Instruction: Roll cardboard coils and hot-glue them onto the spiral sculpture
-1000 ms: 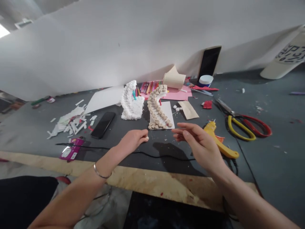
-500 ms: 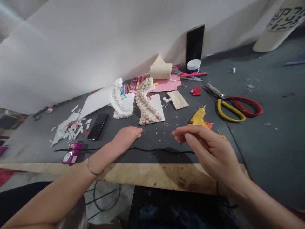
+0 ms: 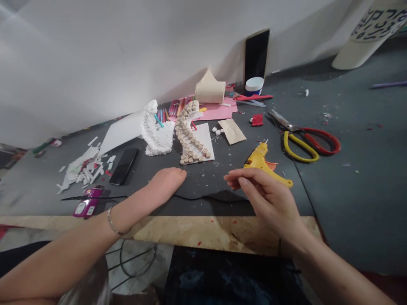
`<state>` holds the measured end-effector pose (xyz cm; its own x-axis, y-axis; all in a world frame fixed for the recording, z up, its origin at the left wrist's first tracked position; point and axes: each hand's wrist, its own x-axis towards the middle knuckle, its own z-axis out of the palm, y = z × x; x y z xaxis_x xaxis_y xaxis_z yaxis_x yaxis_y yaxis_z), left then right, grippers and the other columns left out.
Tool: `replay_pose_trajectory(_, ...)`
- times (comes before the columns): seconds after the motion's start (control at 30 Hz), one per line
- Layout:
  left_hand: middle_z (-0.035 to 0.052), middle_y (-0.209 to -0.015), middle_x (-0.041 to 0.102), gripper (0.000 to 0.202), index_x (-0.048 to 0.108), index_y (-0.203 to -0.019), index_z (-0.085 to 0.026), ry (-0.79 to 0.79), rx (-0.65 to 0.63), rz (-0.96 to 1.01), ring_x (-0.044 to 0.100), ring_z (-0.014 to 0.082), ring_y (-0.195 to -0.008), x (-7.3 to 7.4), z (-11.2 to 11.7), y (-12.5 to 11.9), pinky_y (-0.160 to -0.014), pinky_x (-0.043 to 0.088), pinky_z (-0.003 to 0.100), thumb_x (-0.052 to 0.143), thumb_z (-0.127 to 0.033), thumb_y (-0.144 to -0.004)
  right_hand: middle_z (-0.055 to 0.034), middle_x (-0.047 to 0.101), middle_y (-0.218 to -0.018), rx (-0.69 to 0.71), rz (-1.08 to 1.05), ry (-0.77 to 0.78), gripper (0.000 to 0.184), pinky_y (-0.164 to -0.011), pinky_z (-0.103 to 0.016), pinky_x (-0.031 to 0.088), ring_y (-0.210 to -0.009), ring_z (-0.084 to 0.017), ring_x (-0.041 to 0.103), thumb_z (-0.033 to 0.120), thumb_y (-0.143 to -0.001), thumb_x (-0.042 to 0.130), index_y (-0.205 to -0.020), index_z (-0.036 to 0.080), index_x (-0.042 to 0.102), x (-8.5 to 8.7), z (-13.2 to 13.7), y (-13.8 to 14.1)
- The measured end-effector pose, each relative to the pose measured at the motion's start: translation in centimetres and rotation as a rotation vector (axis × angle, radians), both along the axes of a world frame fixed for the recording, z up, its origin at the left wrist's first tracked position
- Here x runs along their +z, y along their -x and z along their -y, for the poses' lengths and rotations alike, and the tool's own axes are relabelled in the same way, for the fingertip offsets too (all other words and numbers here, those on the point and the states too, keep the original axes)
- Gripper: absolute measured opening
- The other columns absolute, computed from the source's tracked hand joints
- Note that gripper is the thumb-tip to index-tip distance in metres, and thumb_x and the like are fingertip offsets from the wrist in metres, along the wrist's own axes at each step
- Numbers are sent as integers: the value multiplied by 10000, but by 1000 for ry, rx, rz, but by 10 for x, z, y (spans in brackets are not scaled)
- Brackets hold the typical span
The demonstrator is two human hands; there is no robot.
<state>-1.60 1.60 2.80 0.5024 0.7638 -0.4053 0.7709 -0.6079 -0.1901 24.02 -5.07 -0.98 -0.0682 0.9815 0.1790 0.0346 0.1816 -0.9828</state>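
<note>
My left hand (image 3: 168, 184) rests palm down near the table's front edge, its fingers curled under and mostly hidden. Hovering to the right, my right hand (image 3: 263, 195) has loosely bent fingers, the thumb apart, and nothing visible in it. Just beyond it lies a yellow glue gun (image 3: 259, 159) with an orange trigger. Past my left hand stands a curved piece covered in small round wooden slices (image 3: 190, 142), on a white base (image 3: 206, 133). Left of that is a similar curved white, rough-textured piece (image 3: 159, 137) with a teal stick (image 3: 159, 120). Neither hand touches these pieces.
Scissors (image 3: 300, 137) lie right of the glue gun. A phone (image 3: 124, 166), paper scraps (image 3: 85, 167) and a purple packet (image 3: 88, 202) are at left. Another phone (image 3: 257, 53) leans on the wall behind a white-lidded jar (image 3: 254, 86). A black cord (image 3: 203, 199) crosses the front.
The whole scene has shifted slightly left in view as the head turned. Both hands keep nearly the same pose and place over the table.
</note>
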Motion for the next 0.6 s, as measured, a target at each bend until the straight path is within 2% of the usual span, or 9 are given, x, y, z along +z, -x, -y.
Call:
replay_pose_trajectory(0.1, 88, -810, 669, 158, 611, -854, -138, -33, -26, 5, 622, 215, -759, -3, -1, 5, -661, 439, 305, 472, -69, -886, -71, 736, -979, -12, -15, 17, 219, -797, -335, 595, -828, -163, 696, 302, -949, 502, -1026, 200, 680, -2, -1, 1)
replay_pose_trajectory(0.3, 49, -795, 643, 225, 603, -839, -161, -47, -90, 267, 600, 184, -767, -18, -6, 36, -672, 419, 276, 414, -171, -959, -63, 737, -982, -25, -35, 51, 209, -797, -325, 586, -823, -151, 689, 313, -943, 521, -1030, 199, 673, -11, -4, 3)
replay_pose_trajectory(0.53, 68, -799, 648, 185, 616, -828, -148, -68, -95, 175, 596, 198, -759, -15, -1, 27, -653, 413, 286, 462, -80, -905, -63, 730, -968, -35, -14, 65, 209, -796, -338, 584, -820, -158, 685, 333, -945, 526, -1032, 203, 666, -16, -5, 5)
replay_pose_trajectory(0.6, 69, -807, 652, 183, 616, -841, -145, -72, -90, 190, 602, 197, -771, -16, 0, 28, -666, 423, 287, 458, -96, -918, -64, 730, -971, -40, -4, 70, 214, -795, -342, 586, -821, -161, 684, 339, -944, 528, -1039, 205, 665, -17, -5, 5)
